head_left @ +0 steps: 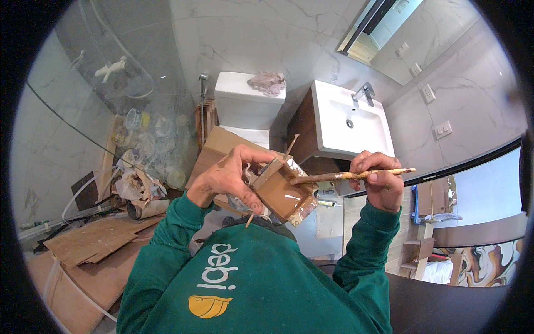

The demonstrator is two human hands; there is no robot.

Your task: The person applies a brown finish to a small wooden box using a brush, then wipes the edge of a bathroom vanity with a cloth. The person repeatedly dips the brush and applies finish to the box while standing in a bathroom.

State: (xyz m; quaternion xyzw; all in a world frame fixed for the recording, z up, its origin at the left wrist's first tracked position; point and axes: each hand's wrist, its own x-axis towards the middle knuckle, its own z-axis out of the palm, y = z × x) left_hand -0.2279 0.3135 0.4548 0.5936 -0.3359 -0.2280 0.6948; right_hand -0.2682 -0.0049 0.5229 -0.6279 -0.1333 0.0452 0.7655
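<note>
My left hand (225,175) grips a small cut-open carton (297,214) in front of my chest, thumb and fingers spread around its side. Inside the carton is something brown and glossy that looks like paint, with pale smears on the rim. My right hand (381,178) pinches a slim paintbrush (356,175) by its light wooden handle. The brush lies almost level, and its brown-stained end reaches over the carton's opening; whether it touches the inside I cannot tell. A thin stick (291,145) pokes up beyond the carton's far edge.
A white toilet (245,106) with a crumpled plastic bag (267,83) on its tank stands ahead. To its right is a white washbasin (339,119). Cardboard (222,145) lies below the toilet. Wood sheets (94,239) and debris (136,186) crowd the left beside a glass panel.
</note>
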